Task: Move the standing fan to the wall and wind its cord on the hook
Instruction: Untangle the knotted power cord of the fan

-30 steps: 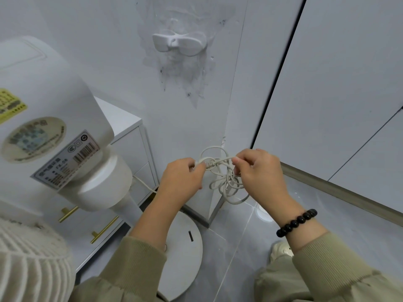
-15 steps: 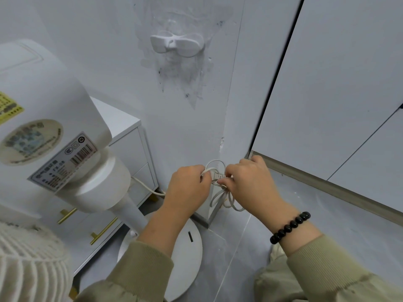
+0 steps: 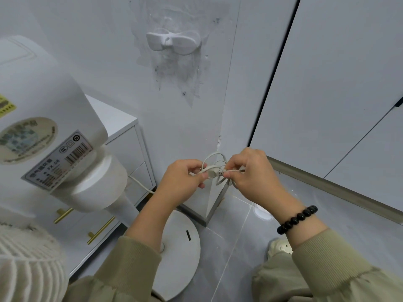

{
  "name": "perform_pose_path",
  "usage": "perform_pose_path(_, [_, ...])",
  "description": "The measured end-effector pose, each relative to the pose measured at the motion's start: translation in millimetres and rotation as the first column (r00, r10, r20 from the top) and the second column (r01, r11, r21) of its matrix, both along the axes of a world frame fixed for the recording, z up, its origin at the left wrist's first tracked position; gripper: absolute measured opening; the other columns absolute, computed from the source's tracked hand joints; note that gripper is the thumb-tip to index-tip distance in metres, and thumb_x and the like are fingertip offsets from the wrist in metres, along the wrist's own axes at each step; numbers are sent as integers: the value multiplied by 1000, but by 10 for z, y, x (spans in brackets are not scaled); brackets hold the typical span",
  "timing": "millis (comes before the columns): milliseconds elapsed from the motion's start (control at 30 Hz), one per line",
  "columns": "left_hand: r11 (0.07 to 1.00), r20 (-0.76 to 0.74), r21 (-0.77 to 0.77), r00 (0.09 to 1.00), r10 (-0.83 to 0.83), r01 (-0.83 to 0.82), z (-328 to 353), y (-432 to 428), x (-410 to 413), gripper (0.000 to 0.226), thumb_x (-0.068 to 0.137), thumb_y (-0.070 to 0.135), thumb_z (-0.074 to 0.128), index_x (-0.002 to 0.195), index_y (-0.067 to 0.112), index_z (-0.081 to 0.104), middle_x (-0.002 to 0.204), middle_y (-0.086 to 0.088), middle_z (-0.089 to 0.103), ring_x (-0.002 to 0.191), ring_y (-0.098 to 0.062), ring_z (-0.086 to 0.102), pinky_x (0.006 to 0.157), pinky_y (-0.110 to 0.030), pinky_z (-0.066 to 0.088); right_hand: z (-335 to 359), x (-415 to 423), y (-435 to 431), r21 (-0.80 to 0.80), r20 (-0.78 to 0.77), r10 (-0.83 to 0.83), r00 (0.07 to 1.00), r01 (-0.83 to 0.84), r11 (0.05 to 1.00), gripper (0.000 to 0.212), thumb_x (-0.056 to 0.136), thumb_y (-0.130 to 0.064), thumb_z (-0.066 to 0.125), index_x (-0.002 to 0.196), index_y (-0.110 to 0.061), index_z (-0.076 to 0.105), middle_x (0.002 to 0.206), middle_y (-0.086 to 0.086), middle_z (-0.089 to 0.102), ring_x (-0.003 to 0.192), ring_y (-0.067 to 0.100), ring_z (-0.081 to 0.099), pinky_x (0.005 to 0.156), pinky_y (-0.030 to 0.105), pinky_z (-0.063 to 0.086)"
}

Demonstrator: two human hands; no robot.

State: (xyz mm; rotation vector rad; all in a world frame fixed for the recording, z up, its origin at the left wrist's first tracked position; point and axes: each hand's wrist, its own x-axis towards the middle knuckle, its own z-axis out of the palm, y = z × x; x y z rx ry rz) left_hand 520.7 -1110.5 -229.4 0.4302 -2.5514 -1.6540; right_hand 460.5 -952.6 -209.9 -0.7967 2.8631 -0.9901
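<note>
Fan (image 3: pixel 54 127): stood near left, by the wall (image 3: pixel 98 51).
Left hand (image 3: pixel 181 179): curled round the cord (image 3: pixel 213 173).
Right hand (image 3: pixel 250 173): cord pinched by thumb and forefinger.
Hook (image 3: pixel 173 41): far up the wall.
Cord: between the hands; judged light, limp; best held by its loops.

Person wears an olive-green knit top: left sleeve (image 3: pixel 122 269) and right sleeve (image 3: pixel 327 264) both end in ribbed cuffs. The left hand (image 3: pixel 181 179) and right hand (image 3: pixel 250 173) are bare. A bracelet (image 3: pixel 296 219) of glossy black round beads circles the right wrist. One pale shoe (image 3: pixel 280 247) shows.
</note>
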Motion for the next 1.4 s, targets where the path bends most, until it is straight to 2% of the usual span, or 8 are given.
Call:
perform_pose_path(300, [964, 25, 248, 994, -105, 95, 103, -65, 43, 20, 88, 2, 59, 101, 16, 67, 87, -1, 73, 73, -13, 71, 66, -21, 54, 78, 4, 56, -204, 207, 60, 976, -16, 979, 16, 77, -8, 73, 68, -19, 66, 80, 1, 59, 71, 11, 53, 63, 14, 40])
perform_pose_path(533, [996, -131, 92, 991, 17, -5, 15, 31, 17, 16, 87, 15, 64, 83, 29, 68, 74, 2, 72, 65, -11, 69, 60, -21, 53, 18, 28, 6, 117, -81, 138, 987, -128, 985, 7, 85, -27, 64, 81, -24, 68, 67, -12, 45, 78, 9, 40, 80, 24, 30])
perform_pose_path(733, [997, -145, 13, 987, 76, -75, -29, 119, 4, 19, 92, 21, 56, 78, 21, 68, 71, 2, 70, 64, -8, 69, 62, -23, 54, -89, 59, -64, 196, -404, 227, 886, -159, 968, 27, 74, -27, 65, 50, -14, 61, 47, -15, 34, 61, 16, 40, 69, 33, 38])
perform_pose_path(867, [969, -22, 195, 987, 158, -151, -24, 127, -30, 21, 92, 14, 54, 79, 10, 70, 73, -6, 71, 61, -12, 70, 57, -26, 57, -166, 30, -46, 330, -594, 321, 738, -140, 933, 24, 71, -24, 65, 49, -16, 58, 48, -6, 45, 58, 20, 46, 69, 29, 32])
perform_pose_path(1033, [905, 82, 344, 968, 237, -251, -50, 20, -50, 21, 92, 11, 56, 74, 9, 67, 75, -7, 69, 68, -16, 67, 52, -21, 52, -198, 3, -33, 136, -728, 210, 653, -163, 977, 25, 82, -16, 57, 59, -10, 64, 52, -2, 48, 61, 20, 42, 70, 28, 33])
perform_pose_path(1167, [913, 54, 342, 975, 216, -221, -55, -3, -60, 25, 97, 10, 47, 73, 13, 53, 79, 0, 67, 76, -9, 65, 60, -22, 54, 69, 20, -3, -448, -118, -169, 978, 100, 888, 24, 85, -21, 62, 68, -6, 68, 60, 2, 57, 61, 14, 48, 62, 24, 40])
perform_pose_path(1267, [901, 50, 404, 988, 149, -156, -17, -3, -48, 24, 99, 10, 42, 76, 14, 48, 83, -1, 68, 76, -11, 69, 60, -22, 53, 98, -99, 97, -576, 333, -191, 923, 360, 734, 27, 91, -24, 57, 69, -15, 68, 63, 2, 60, 61, 13, 50, 59, 19, 44])
perform_pose_path(1400, [907, 12, 406, 993, 117, -112, 44, 3, -43, 23, 99, 9, 40, 78, 12, 49, 77, -4, 71, 63, -18, 71, 51, -19, 51, 2, -233, 181, -541, 490, -223, 843, 494, 680, 32, 94, -28, 53, 70, -11, 68, 68, 3, 63, 66, 16, 54, 69, 29, 49])
